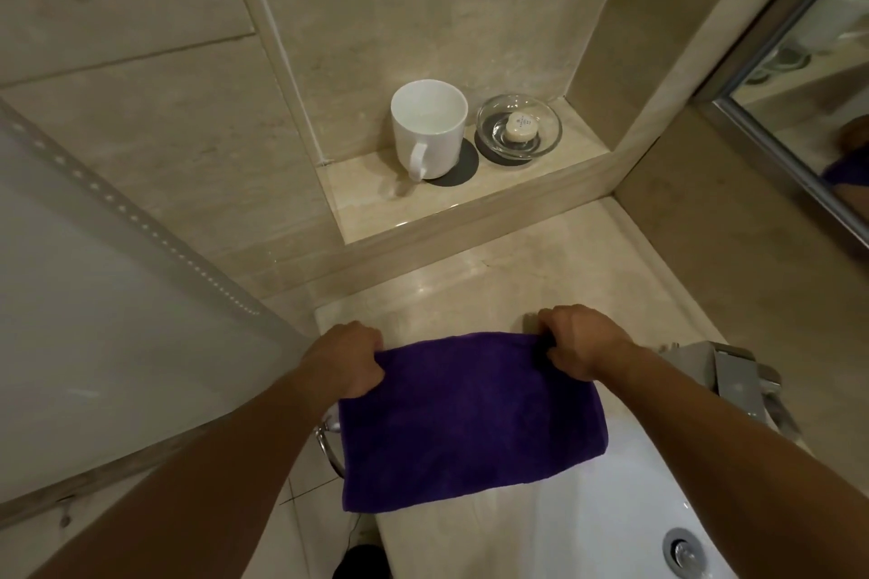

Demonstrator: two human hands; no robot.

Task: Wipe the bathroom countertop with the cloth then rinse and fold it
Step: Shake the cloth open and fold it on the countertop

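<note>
A purple cloth point(470, 418) hangs flat in the air over the beige marble countertop point(541, 277) and the edge of the white sink point(625, 508). My left hand point(345, 355) pinches its upper left corner. My right hand point(578, 339) pinches its upper right corner. The cloth looks doubled over, with its lower edge hanging free.
A white mug point(428, 132) and a glass soap dish point(519, 127) stand on a raised ledge at the back. A chrome faucet point(738, 376) sits at the right, the sink drain point(684, 552) at lower right. A mirror point(809, 75) hangs on the right wall; a towel ring point(329, 442) is below the counter's left edge.
</note>
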